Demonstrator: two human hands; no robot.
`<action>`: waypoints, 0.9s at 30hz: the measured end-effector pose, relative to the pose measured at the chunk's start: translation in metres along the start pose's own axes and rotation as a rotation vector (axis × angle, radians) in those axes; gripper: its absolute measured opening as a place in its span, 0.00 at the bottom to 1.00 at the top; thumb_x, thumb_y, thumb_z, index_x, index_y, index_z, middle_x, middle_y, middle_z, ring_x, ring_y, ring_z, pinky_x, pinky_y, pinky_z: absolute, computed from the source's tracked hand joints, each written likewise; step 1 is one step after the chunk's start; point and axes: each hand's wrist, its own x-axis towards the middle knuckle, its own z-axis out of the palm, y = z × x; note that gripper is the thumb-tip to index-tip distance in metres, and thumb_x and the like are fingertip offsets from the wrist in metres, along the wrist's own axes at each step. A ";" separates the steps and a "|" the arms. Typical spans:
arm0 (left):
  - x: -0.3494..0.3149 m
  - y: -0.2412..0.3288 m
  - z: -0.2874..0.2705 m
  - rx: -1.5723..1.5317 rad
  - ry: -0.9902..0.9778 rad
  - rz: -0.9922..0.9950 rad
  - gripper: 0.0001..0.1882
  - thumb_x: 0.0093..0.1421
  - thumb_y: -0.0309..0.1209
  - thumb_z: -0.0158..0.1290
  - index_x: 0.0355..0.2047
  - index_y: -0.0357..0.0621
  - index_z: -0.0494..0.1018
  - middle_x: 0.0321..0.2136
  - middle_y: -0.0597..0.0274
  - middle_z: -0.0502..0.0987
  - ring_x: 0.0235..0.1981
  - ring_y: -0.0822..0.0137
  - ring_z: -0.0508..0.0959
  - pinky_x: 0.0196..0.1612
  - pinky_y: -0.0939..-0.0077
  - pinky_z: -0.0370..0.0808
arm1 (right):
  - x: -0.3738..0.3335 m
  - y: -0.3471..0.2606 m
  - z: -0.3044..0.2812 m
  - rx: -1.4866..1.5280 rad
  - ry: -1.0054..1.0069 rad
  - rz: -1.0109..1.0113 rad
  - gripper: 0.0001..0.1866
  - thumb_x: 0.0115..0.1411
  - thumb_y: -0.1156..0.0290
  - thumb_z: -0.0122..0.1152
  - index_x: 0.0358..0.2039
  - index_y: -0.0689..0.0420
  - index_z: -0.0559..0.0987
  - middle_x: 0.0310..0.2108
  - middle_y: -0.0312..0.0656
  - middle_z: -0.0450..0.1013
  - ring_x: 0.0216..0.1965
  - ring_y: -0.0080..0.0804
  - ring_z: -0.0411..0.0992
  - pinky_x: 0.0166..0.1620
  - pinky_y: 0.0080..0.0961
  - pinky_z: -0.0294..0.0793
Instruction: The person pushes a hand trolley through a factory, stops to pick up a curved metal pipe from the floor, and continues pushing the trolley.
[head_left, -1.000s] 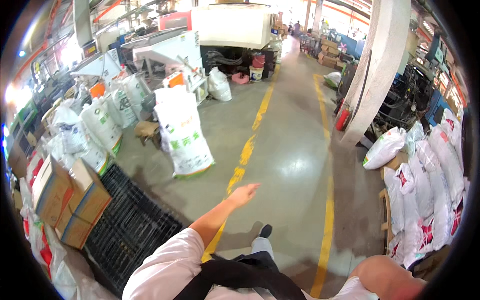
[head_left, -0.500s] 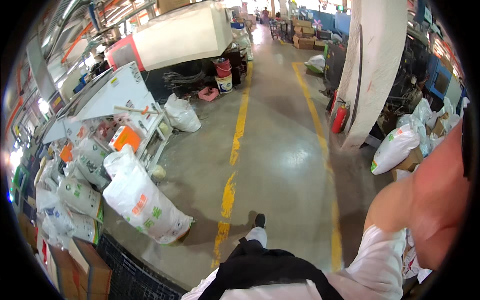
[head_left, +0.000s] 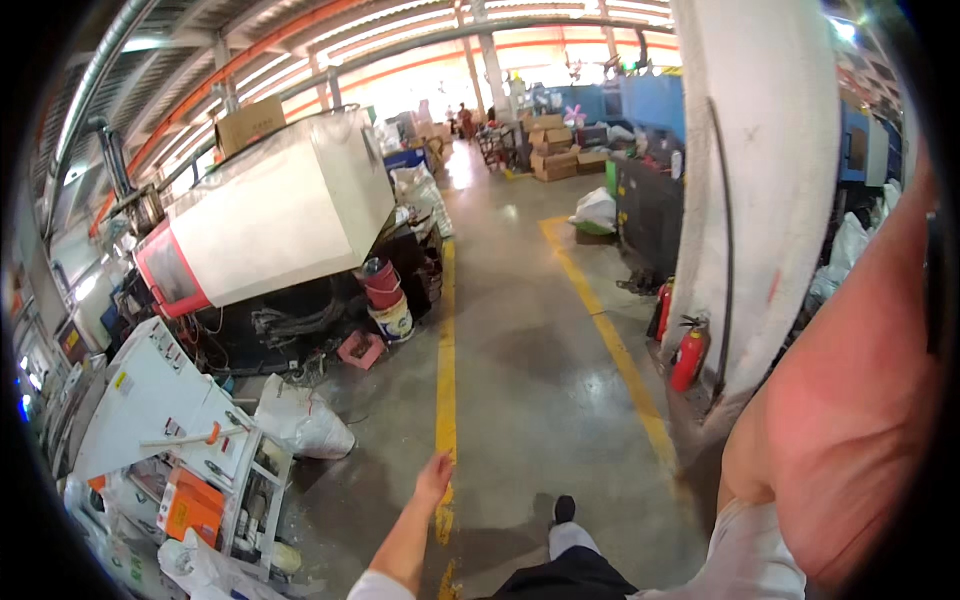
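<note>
My left hand (head_left: 434, 478) hangs low over the yellow floor line (head_left: 446, 390), its forearm coming up from the lower edge in a white sleeve. The hand is small and its fingers are hard to make out; nothing can be seen in it. My right arm (head_left: 820, 430) is bent and raised close on the right, bare below a white sleeve. Its hand lies outside the picture. One dark shoe (head_left: 565, 508) shows on the grey walkway ahead of me.
On the left are a white machine (head_left: 290, 215), buckets (head_left: 392, 318), a white sack (head_left: 300, 420) and a slanted white panel (head_left: 150, 400). A pillar (head_left: 765, 200) with a red fire extinguisher (head_left: 690, 355) stands right. Cardboard boxes (head_left: 552, 150) are stacked farther along the walkway.
The view has tilted up, and the pillar and machine are nearer. My left hand has come into the picture. The large white sack at left has mostly dropped out below. My right arm remains raised.
</note>
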 end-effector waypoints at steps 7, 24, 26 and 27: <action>0.225 -0.068 0.060 0.150 -0.099 -0.069 0.17 0.62 0.38 0.46 0.49 0.49 0.70 0.35 0.56 0.79 0.36 0.62 0.79 0.38 0.70 0.75 | 0.024 0.262 0.152 0.174 0.003 -0.031 0.32 0.47 0.72 0.63 0.52 0.55 0.61 0.54 0.50 0.55 0.54 0.43 0.57 0.53 0.37 0.60; 0.777 -0.116 0.110 0.045 -0.296 -0.534 0.17 0.61 0.37 0.47 0.49 0.46 0.69 0.40 0.50 0.76 0.43 0.55 0.77 0.45 0.63 0.72 | -0.425 1.025 0.045 -0.833 -1.820 1.450 0.26 0.57 0.60 0.57 0.55 0.54 0.68 0.50 0.48 0.70 0.52 0.47 0.68 0.51 0.44 0.67; 0.932 -0.100 0.111 0.093 -0.147 -0.294 0.17 0.61 0.36 0.47 0.49 0.46 0.69 0.41 0.49 0.76 0.44 0.54 0.76 0.46 0.62 0.72 | -0.413 1.031 0.022 -1.006 -1.513 1.914 0.26 0.57 0.60 0.57 0.55 0.54 0.69 0.49 0.47 0.71 0.52 0.46 0.68 0.51 0.42 0.67; 1.011 -0.093 0.109 0.103 -0.059 -0.164 0.17 0.61 0.36 0.47 0.49 0.45 0.69 0.41 0.49 0.76 0.44 0.54 0.76 0.46 0.61 0.72 | -0.398 1.039 0.016 -1.049 -1.335 2.053 0.26 0.57 0.60 0.57 0.55 0.54 0.69 0.49 0.47 0.71 0.52 0.45 0.68 0.51 0.42 0.67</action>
